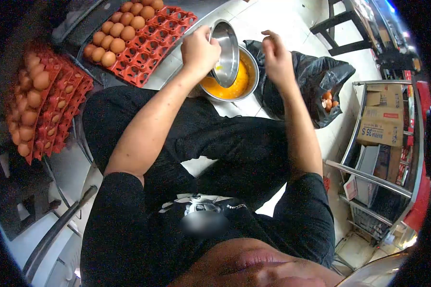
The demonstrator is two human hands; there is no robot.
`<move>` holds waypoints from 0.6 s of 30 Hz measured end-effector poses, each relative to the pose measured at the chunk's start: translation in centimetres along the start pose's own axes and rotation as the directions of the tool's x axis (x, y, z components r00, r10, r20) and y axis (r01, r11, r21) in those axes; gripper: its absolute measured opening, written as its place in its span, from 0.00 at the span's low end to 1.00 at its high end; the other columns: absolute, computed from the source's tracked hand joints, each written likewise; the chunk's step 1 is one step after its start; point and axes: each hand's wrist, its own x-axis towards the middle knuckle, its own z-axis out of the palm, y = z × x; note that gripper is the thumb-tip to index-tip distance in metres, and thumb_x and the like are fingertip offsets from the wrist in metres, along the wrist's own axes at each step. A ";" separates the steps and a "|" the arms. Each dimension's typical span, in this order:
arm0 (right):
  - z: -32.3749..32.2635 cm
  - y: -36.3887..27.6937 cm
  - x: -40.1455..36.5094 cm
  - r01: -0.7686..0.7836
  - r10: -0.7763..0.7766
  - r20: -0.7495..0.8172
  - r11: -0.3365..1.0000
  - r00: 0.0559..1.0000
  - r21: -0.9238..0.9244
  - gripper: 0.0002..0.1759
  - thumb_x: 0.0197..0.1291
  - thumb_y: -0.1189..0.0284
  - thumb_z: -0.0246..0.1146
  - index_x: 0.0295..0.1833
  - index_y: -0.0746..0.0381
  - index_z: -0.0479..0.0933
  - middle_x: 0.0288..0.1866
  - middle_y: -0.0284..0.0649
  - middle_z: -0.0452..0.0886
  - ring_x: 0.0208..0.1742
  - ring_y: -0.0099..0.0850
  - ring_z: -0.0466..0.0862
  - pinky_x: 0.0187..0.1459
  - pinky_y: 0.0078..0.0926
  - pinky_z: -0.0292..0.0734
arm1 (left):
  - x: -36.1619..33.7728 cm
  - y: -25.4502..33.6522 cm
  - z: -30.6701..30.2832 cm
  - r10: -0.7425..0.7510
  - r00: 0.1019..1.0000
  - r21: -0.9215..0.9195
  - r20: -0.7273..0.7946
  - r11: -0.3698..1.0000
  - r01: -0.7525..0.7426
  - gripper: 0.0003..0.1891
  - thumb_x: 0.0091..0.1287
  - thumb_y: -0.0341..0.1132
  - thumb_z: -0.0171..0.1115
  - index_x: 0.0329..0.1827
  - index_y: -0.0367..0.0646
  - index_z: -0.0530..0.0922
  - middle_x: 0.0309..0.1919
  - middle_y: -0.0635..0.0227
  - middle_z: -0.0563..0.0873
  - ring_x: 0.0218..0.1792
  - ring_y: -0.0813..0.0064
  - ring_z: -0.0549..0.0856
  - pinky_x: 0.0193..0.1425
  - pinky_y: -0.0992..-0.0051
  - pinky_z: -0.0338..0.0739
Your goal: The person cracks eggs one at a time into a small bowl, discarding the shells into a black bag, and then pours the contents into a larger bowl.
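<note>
My left hand (200, 51) grips the rim of a small steel bowl (227, 50), which is tipped on its side. Below it stands a larger metal pot (256, 76) holding yellow-orange liquid egg (231, 90). A little yellow shows on the small bowl's inner wall. To the right of the pot, my right hand (276, 56) is raised with its fingers partly spread and nothing visible in it. Beneath that hand lies a black plastic bag (304, 76), with eggshells (328, 101) showing at its opening.
A red egg tray (151, 55), part filled with brown eggs (116, 29), sits at the upper left. Stacked trays of eggs (43, 105) stand farther left. On the right is a metal rack (368, 174) with cardboard boxes (380, 125). A black stand (342, 28) is behind.
</note>
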 end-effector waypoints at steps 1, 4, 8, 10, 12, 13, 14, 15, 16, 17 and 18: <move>0.5 0.9 -1.6 0.052 -0.047 0.027 0.981 0.999 -0.188 0.20 0.73 0.64 0.65 0.66 0.58 0.79 0.46 0.45 0.89 0.46 0.41 0.90 0.51 0.39 0.86 | 0.2 0.2 -0.3 0.002 1.000 -0.020 0.024 1.000 -0.002 0.08 0.60 0.33 0.63 0.31 0.36 0.79 0.23 0.49 0.81 0.27 0.46 0.84 0.36 0.54 0.77; 3.8 1.5 -4.9 0.095 0.260 0.479 0.796 0.838 -0.598 0.21 0.72 0.51 0.63 0.57 0.56 0.80 0.44 0.47 0.90 0.47 0.48 0.90 0.48 0.47 0.86 | 0.5 -0.1 -0.2 -0.059 0.992 -0.106 0.110 0.992 0.071 0.09 0.61 0.33 0.63 0.29 0.36 0.76 0.22 0.51 0.82 0.27 0.49 0.84 0.36 0.55 0.78; 4.5 1.6 -3.6 0.060 0.260 0.526 0.855 0.810 -0.515 0.19 0.73 0.54 0.61 0.60 0.55 0.78 0.40 0.47 0.89 0.43 0.51 0.90 0.45 0.51 0.85 | 0.0 -1.4 0.7 -0.016 0.992 -0.123 0.125 0.992 0.032 0.09 0.61 0.29 0.62 0.26 0.36 0.73 0.17 0.58 0.76 0.20 0.67 0.78 0.29 0.63 0.73; 4.4 1.2 -2.9 -0.028 0.163 0.433 0.953 0.886 -0.302 0.18 0.72 0.57 0.63 0.57 0.57 0.78 0.36 0.47 0.89 0.41 0.51 0.89 0.44 0.50 0.84 | -0.1 -1.1 0.7 -0.041 0.988 -0.146 0.148 0.987 0.063 0.08 0.62 0.28 0.62 0.27 0.36 0.73 0.16 0.60 0.76 0.20 0.73 0.76 0.28 0.65 0.71; 5.0 2.3 -2.9 0.025 0.099 0.416 0.959 0.904 -0.282 0.17 0.69 0.59 0.65 0.56 0.58 0.77 0.36 0.46 0.89 0.40 0.52 0.89 0.43 0.50 0.84 | -0.2 -1.2 1.0 0.001 0.993 -0.190 0.120 0.981 0.022 0.07 0.62 0.28 0.62 0.28 0.35 0.74 0.17 0.60 0.77 0.20 0.72 0.77 0.29 0.65 0.72; 5.3 2.3 -2.9 0.006 0.142 0.426 0.944 0.894 -0.329 0.18 0.67 0.60 0.66 0.56 0.58 0.77 0.36 0.46 0.89 0.40 0.52 0.89 0.44 0.50 0.83 | -0.3 -1.1 1.0 -0.004 0.992 -0.187 0.125 0.982 0.028 0.07 0.62 0.28 0.62 0.28 0.35 0.74 0.17 0.60 0.77 0.20 0.72 0.77 0.29 0.65 0.72; 5.6 2.4 -2.9 -0.012 0.187 0.433 0.926 0.882 -0.376 0.19 0.66 0.60 0.67 0.56 0.58 0.77 0.36 0.46 0.89 0.40 0.52 0.89 0.45 0.51 0.83 | -0.5 -1.1 1.1 -0.013 0.990 -0.182 0.142 0.982 0.040 0.07 0.62 0.28 0.62 0.29 0.35 0.75 0.18 0.59 0.78 0.21 0.71 0.78 0.30 0.64 0.73; 6.0 2.7 -3.0 -0.018 0.195 0.436 0.926 0.879 -0.377 0.19 0.66 0.60 0.67 0.56 0.58 0.77 0.36 0.46 0.89 0.40 0.52 0.89 0.45 0.51 0.83 | -0.7 -0.8 1.1 -0.023 0.987 -0.179 0.161 0.982 0.052 0.07 0.62 0.28 0.62 0.29 0.35 0.75 0.18 0.58 0.79 0.21 0.69 0.80 0.31 0.63 0.74; 6.3 3.0 -3.1 -0.035 0.197 0.452 0.939 0.870 -0.342 0.18 0.65 0.60 0.67 0.55 0.58 0.77 0.36 0.46 0.89 0.40 0.52 0.89 0.45 0.51 0.83 | -0.9 -0.5 1.1 -0.028 0.986 -0.180 0.167 0.982 0.058 0.07 0.62 0.28 0.62 0.29 0.35 0.75 0.18 0.58 0.79 0.21 0.69 0.80 0.31 0.63 0.74; 6.5 3.2 -3.2 -0.053 0.199 0.468 0.950 0.861 -0.307 0.18 0.64 0.60 0.68 0.54 0.58 0.78 0.35 0.45 0.89 0.40 0.52 0.89 0.46 0.51 0.83 | -1.0 -0.3 1.1 -0.033 0.984 -0.166 0.177 0.984 0.063 0.06 0.62 0.28 0.62 0.30 0.35 0.76 0.19 0.56 0.79 0.21 0.66 0.80 0.32 0.62 0.75; 6.4 3.1 -3.2 -0.056 0.204 0.470 0.949 0.859 -0.310 0.18 0.64 0.60 0.68 0.54 0.58 0.78 0.35 0.45 0.89 0.40 0.52 0.89 0.46 0.51 0.83 | -1.1 -0.1 1.1 -0.036 0.982 -0.153 0.185 0.986 0.065 0.06 0.62 0.28 0.62 0.30 0.34 0.76 0.19 0.54 0.80 0.22 0.63 0.81 0.33 0.61 0.76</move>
